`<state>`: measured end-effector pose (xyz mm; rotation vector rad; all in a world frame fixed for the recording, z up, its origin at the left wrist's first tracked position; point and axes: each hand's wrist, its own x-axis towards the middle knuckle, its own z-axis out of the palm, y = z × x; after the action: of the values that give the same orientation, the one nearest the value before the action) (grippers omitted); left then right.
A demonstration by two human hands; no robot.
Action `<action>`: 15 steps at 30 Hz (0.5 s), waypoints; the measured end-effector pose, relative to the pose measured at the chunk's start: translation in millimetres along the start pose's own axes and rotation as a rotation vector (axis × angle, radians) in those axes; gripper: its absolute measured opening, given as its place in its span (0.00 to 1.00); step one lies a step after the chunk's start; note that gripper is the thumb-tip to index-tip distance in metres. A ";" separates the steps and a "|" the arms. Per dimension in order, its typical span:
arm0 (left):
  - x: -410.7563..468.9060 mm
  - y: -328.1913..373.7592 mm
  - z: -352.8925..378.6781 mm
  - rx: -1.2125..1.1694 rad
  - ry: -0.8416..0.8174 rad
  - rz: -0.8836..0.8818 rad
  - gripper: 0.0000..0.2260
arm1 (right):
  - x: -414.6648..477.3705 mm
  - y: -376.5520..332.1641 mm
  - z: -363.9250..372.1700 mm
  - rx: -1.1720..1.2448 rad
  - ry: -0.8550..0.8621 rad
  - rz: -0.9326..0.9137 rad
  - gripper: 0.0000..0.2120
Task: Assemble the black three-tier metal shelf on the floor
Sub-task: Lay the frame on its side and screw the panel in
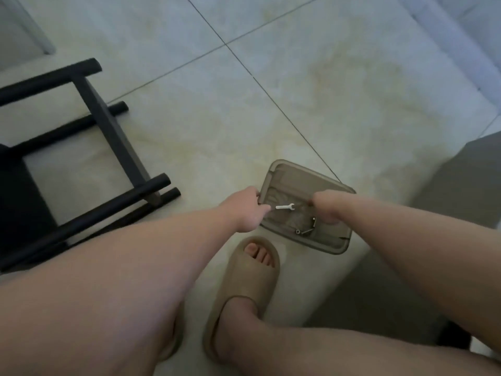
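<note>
At nine o'clock on the pale tiled floor (271, 90) lies the black metal shelf (113, 137), on its side. Round posts already run through at least one flat tier, so the frame is partly built; how many tiers are on I cannot tell, since the rest runs out of the frame. It looks unfinished, with tightening and standing it upright probably left to do.

Around four o'clock, well apart from the shelf, sits a translucent brown plastic tray (298, 180) of hardware. Both hands are at it, set apart. The left hand (248, 210) has its fingers curled at the tray's near-left rim and seems to hold it. The right hand (325, 207) dips into the tray with its fingers hidden, so its hold cannot be told.

Between them lies a small white wrench (284, 207). A few loose bolts (307, 227) remain at five o'clock, which suggests there are joints still to fasten.
</note>
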<state>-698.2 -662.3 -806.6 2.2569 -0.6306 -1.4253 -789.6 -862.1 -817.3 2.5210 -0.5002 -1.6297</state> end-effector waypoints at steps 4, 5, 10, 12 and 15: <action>20.3 -9.6 16.3 -0.134 0.112 -0.006 0.08 | 22.0 5.6 24.6 -0.103 -0.008 -0.040 0.15; 23.7 -11.1 17.6 -0.163 0.120 -0.001 0.07 | 25.8 7.6 30.1 -0.125 0.006 -0.051 0.14; 27.7 -16.0 20.5 -0.240 0.124 0.029 0.06 | 38.3 11.0 53.5 -0.242 0.160 -0.133 0.13; 27.1 -17.4 23.0 -0.257 0.129 0.039 0.06 | 42.9 7.4 61.2 -0.293 0.211 -0.191 0.14; 26.5 -18.7 22.9 -0.275 0.139 0.054 0.05 | 48.2 2.3 63.8 -0.346 0.225 -0.249 0.13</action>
<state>-706.0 -664.0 -845.5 2.0841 -0.4201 -1.2330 -829.5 -873.9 -885.6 2.5248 0.1155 -1.3318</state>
